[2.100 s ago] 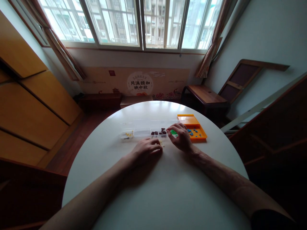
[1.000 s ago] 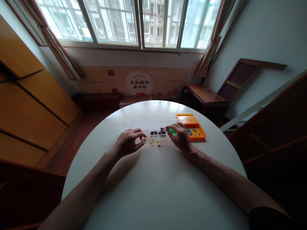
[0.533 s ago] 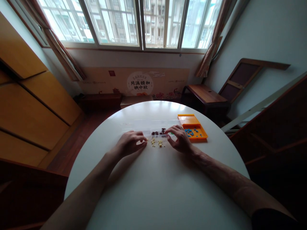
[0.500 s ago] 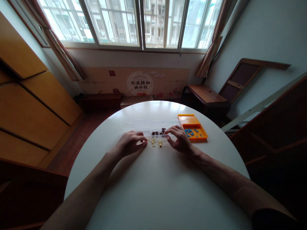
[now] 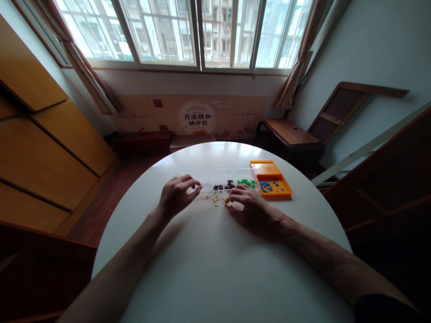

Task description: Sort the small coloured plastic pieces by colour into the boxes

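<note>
My left hand (image 5: 178,194) hovers at the near left part of a clear plastic box (image 5: 204,185). Its thumb and index finger are pinched together; whatever is between them is too small to make out. Small yellow pieces (image 5: 215,201) lie scattered on the table in front of the box. My right hand (image 5: 251,204) is low over the right-hand pieces, thumb and index fingertips closed around a yellow piece there. In the box's compartments sit dark brown pieces (image 5: 230,184) and green pieces (image 5: 246,183), the latter just beyond my right hand.
An orange tray (image 5: 286,190) with its lid part behind holds blue pieces (image 5: 266,186), right of the clear box. Everything stands on a round white table (image 5: 215,269). A wooden chair (image 5: 291,134) is beyond the table at the right, under the window side.
My left hand has lifted from the yellow pieces toward the clear box. My right hand has moved left and nearer onto the yellow pieces, uncovering the green ones.
</note>
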Available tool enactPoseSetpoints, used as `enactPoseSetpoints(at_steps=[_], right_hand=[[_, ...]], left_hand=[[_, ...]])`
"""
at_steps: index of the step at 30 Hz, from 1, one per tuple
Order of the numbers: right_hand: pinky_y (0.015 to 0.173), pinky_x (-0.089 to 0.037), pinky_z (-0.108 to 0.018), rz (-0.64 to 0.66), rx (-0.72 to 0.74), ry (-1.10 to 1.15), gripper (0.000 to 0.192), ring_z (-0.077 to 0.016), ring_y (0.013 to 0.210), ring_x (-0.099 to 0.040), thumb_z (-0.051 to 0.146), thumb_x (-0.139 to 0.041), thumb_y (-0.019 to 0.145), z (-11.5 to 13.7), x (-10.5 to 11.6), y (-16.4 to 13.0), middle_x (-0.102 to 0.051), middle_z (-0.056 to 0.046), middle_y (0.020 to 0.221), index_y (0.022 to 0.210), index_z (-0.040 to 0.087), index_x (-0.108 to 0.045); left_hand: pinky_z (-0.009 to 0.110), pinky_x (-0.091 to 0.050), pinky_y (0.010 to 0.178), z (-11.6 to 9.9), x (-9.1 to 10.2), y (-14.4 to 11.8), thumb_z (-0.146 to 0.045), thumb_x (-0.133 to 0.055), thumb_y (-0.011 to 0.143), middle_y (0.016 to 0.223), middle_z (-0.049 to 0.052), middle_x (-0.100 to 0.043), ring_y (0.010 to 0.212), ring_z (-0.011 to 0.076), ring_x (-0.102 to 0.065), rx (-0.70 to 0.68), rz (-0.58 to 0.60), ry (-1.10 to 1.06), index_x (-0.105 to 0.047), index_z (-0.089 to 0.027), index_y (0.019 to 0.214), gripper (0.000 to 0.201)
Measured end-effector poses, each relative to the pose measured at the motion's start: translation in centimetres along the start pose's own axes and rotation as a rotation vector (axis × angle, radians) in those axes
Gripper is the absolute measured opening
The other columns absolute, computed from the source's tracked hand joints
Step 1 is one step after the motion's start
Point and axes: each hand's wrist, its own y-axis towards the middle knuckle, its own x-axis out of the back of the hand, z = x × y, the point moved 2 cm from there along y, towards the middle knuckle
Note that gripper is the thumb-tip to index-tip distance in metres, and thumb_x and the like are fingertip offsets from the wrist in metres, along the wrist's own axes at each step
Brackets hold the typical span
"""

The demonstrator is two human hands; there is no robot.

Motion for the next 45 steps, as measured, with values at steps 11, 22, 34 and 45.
enactPoseSetpoints(at_steps=[11,22,34,45], right_hand=[[0.097,-0.053,-0.042,0.032,-0.004,-0.001,0.007,-0.0237,0.1,-0.069,0.022,-0.07,0.104,-0.1,-0.3,0.0,-0.079,-0.003,0.106,0.104,0.027,-0.075],[0.092,-0.051,-0.04,0.07,0.032,-0.033,0.011,-0.0229,0.097,-0.065,0.029,-0.064,0.112,-0.5,-0.7,-0.2,-0.077,-0.004,0.104,0.106,0.025,-0.072],[0.091,-0.055,-0.039,-0.01,0.088,0.019,0.004,-0.0226,0.098,-0.067,0.026,-0.065,0.111,-0.5,-0.8,-0.1,-0.076,-0.005,0.107,0.112,0.024,-0.069],[0.089,-0.047,-0.043,-0.078,-0.028,-0.099,0.014,-0.0268,0.093,-0.061,0.025,-0.075,0.088,-0.3,0.4,-0.7,-0.071,-0.006,0.094,0.096,0.024,-0.064]], left_hand=[[0.034,-0.053,0.081,-0.1,-0.3,-0.2,-0.036,-0.071,0.104,0.093,0.001,-0.08,0.071,0.0159,-0.069,0.039,-0.008,0.013,-0.084,-0.023,0.1,0.018],[0.031,-0.05,0.076,-3.9,-1.6,-0.8,-0.032,-0.066,0.107,0.094,0.001,-0.081,0.076,0.0145,-0.072,-0.226,0.097,-0.173,-0.081,-0.025,0.095,0.021],[0.031,-0.05,0.078,-6.0,-3.6,-1.2,-0.034,-0.067,0.108,0.091,0.0,-0.08,0.074,0.0129,-0.071,-0.258,0.083,-0.252,-0.082,-0.027,0.098,0.02],[0.033,-0.049,0.079,-1.5,-1.4,-0.7,-0.037,-0.067,0.108,0.092,0.001,-0.081,0.068,0.0141,-0.066,0.074,-0.011,-0.036,-0.085,-0.025,0.098,0.024]])
